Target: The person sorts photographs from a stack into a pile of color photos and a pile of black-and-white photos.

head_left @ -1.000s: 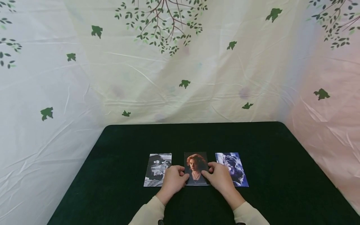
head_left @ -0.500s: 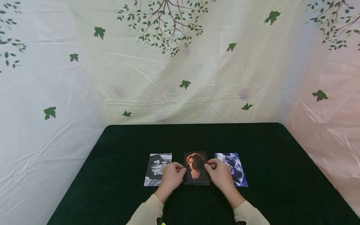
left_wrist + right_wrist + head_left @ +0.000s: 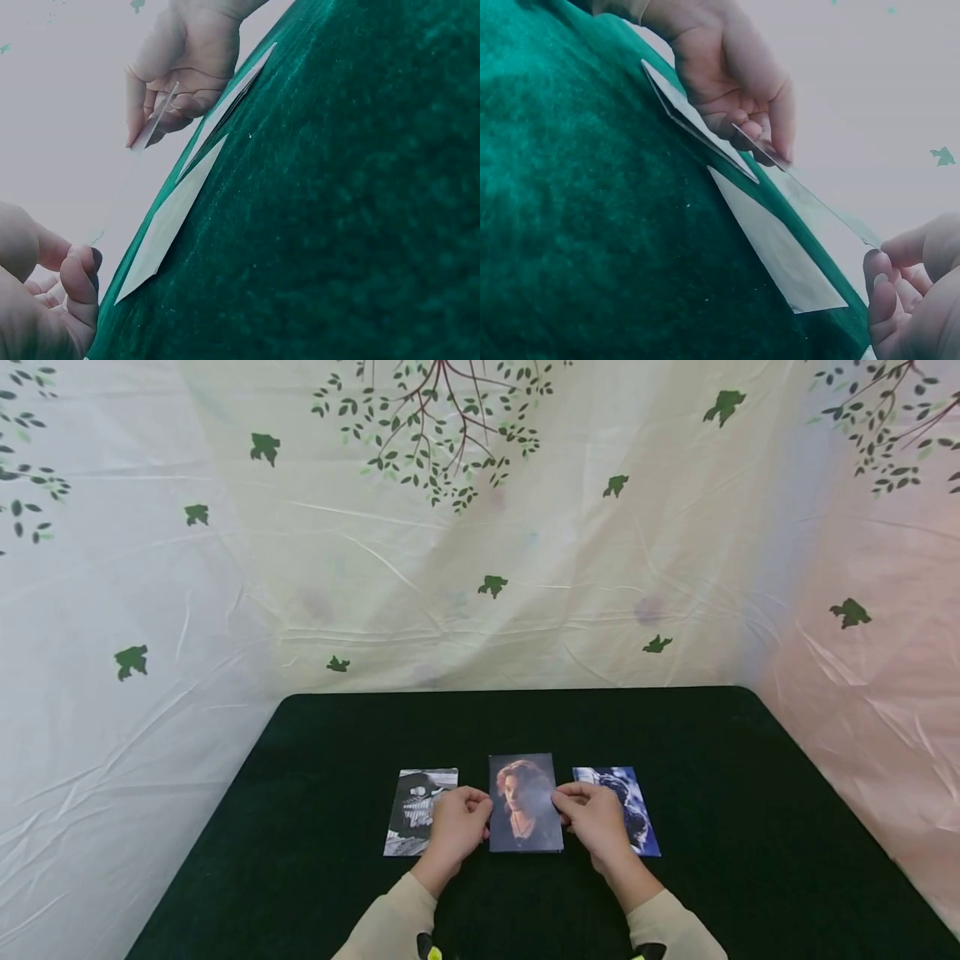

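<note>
In the head view my left hand [image 3: 459,827] and right hand [image 3: 594,825] pinch the two side edges of a photo card [image 3: 525,806] printed with a portrait and hazed by glare. Both wrist views show this thin card nearly edge-on, raised above the cloth, its sides between thumbs and fingers. Beneath it a pale flat card [image 3: 172,217] lies on the cloth. A black-and-white photo card [image 3: 408,827] lies left, partly behind my left hand. Partly covered by my right hand is a blue-and-white photo card [image 3: 637,818] on the right.
A dark green cloth-covered table [image 3: 337,735] carries the cards, with rounded far corners. Behind and at both sides hang pale curtains [image 3: 375,593] printed with leaves and branches. Light sleeves [image 3: 397,914] cover both forearms, with dark bands at the wrists.
The middle photo card has risen off the table and tilted, catching glare. Both hands have risen slightly with it, now gripping its side edges. The outer cards stay in place.
</note>
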